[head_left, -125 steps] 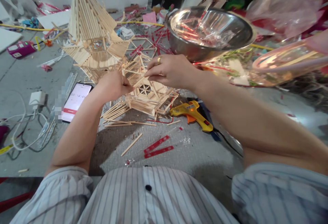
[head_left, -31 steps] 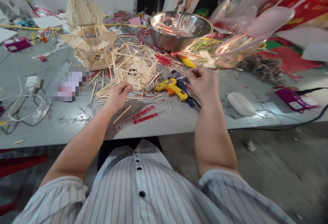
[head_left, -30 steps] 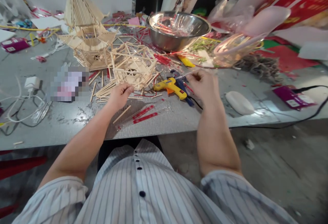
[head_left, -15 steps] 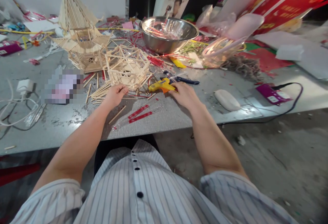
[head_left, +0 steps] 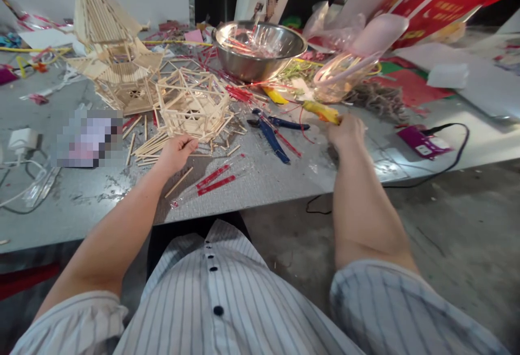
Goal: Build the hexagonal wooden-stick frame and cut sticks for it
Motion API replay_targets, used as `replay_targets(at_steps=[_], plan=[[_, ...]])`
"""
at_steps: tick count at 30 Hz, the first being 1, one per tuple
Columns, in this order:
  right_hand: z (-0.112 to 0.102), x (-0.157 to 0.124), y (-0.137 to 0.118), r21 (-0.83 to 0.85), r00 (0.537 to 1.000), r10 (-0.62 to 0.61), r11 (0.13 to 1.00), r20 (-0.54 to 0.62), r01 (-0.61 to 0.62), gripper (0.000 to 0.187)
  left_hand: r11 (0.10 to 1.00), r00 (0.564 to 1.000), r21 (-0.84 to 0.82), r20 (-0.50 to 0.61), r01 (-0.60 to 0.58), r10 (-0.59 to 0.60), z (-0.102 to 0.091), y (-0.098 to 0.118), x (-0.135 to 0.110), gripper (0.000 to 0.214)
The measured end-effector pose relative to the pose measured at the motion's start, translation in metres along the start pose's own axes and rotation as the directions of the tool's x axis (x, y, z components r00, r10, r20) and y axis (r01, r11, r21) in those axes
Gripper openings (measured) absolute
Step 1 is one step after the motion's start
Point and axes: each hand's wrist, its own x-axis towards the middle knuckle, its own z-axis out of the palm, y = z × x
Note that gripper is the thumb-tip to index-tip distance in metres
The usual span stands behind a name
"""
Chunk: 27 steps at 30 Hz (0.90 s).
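My right hand (head_left: 348, 131) is closed round a yellow glue gun (head_left: 320, 111), holding it off to the right with its nozzle pointing left. My left hand (head_left: 177, 152) lies at the front of an open frame of thin wooden sticks (head_left: 195, 107). Its fingers are pinched together, and whatever they hold is hidden. Beside that hand is a pile of loose sticks (head_left: 150, 149). A taller stick pavilion with a pointed roof (head_left: 122, 68) stands behind to the left. Blue-handled pliers (head_left: 273, 137) lie between my hands, jaws toward the frame.
A steel bowl (head_left: 260, 65) holding red and clear plastic bits stands at the back. Two red strips (head_left: 215, 180) lie near the front edge. A blurred phone (head_left: 90, 141) and a white charger (head_left: 23, 142) are on the left. A purple box with a cable (head_left: 422, 141) sits right.
My right hand has carried the glue gun away from the stick frame to the right, uncovering the pliers. My left hand stays by the frame. The white rounded object is now hidden by my right arm.
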Motion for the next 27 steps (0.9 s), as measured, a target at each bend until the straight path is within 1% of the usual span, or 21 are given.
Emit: replay_targets(at_steps=[4, 6, 11, 14, 15, 17, 18, 19, 20, 21, 22, 23, 24, 25, 26, 27], plan=[[0.014, 0.013, 0.001, 0.009, 0.998, -0.030, 1.000, 0.063, 0.029, 0.043, 1.000, 1.000, -0.017, 0.003, 0.000, 0.000, 0.001, -0.002, -0.001, 0.024], [0.018, 0.018, 0.001, 0.025, 0.995, -0.054, 0.998, 0.078, 0.052, 0.038, 1.000, 1.000, -0.021, 0.002, -0.007, 0.008, 0.002, -0.004, -0.001, 0.025], [0.030, 0.031, 0.006, 0.086, 0.996, -0.080, 0.993, 0.048, 0.075, 0.008, 1.000, 1.000, 0.002, -0.003, -0.010, 0.010, 0.003, -0.007, -0.001, 0.026], [0.037, 0.037, 0.012, 0.172, 0.996, -0.093, 0.981, 0.002, 0.092, 0.015, 1.000, 1.000, -0.002, -0.005, -0.012, 0.012, 0.003, -0.005, -0.002, 0.025], [0.039, 0.037, 0.012, 0.184, 0.996, -0.089, 0.979, -0.012, 0.090, 0.014, 1.000, 1.000, -0.002, -0.003, -0.014, 0.014, 0.003, -0.005, -0.002, 0.025], [0.039, 0.032, 0.009, 0.158, 0.995, -0.086, 0.983, -0.052, 0.093, 0.007, 1.000, 1.000, 0.000, -0.002, -0.016, 0.016, 0.003, -0.003, -0.002, 0.025], [0.037, 0.028, 0.005, 0.130, 0.993, -0.088, 0.987, -0.078, 0.098, 0.011, 1.000, 1.000, 0.003, -0.002, -0.015, 0.015, 0.003, -0.002, -0.003, 0.025], [0.035, 0.022, 0.000, 0.098, 0.987, -0.119, 0.987, -0.109, 0.129, 0.020, 1.000, 1.000, 0.005, -0.002, -0.013, 0.013, 0.003, -0.001, -0.003, 0.025], [0.032, 0.016, -0.008, 0.080, 0.975, -0.188, 0.977, -0.120, 0.198, 0.029, 1.000, 1.000, 0.006, 0.000, -0.011, 0.011, 0.003, -0.001, -0.003, 0.024], [0.029, 0.009, -0.016, 0.073, 0.963, -0.249, 0.964, -0.100, 0.257, 0.034, 1.000, 1.000, 0.004, 0.002, -0.010, 0.010, 0.003, 0.000, -0.003, 0.024], [0.025, 0.001, -0.025, 0.069, 0.953, -0.299, 0.951, -0.048, 0.301, 0.036, 1.000, 1.000, 0.000, 0.002, -0.011, 0.011, 0.003, 0.000, -0.003, 0.025], [0.022, -0.006, -0.034, 0.073, 0.941, -0.337, 0.939, -0.010, 0.337, 0.034, 1.000, 1.000, -0.003, 0.004, -0.013, 0.013, 0.003, 0.000, -0.003, 0.024], [0.018, -0.013, -0.042, 0.081, 0.922, -0.385, 0.921, 0.047, 0.381, 0.031, 1.000, 1.000, -0.005, 0.003, -0.013, 0.013, 0.003, 0.000, -0.003, 0.024], [0.015, -0.019, -0.050, 0.059, 0.891, -0.431, 0.902, 0.140, 0.427, 0.031, 1.000, 1.000, -0.007, 0.002, -0.013, 0.013, 0.003, 0.000, -0.003, 0.024], [0.012, -0.025, -0.056, 0.016, 0.873, -0.441, 0.894, 0.211, 0.448, 0.032, 1.000, 1.000, -0.007, 0.000, -0.013, 0.013, 0.003, 0.000, -0.004, 0.025], [0.010, -0.030, -0.060, -0.040, 0.864, -0.426, 0.891, 0.269, 0.452, 0.034, 1.000, 1.000, -0.005, -0.001, -0.014, 0.014, 0.002, 0.000, -0.004, 0.025]])
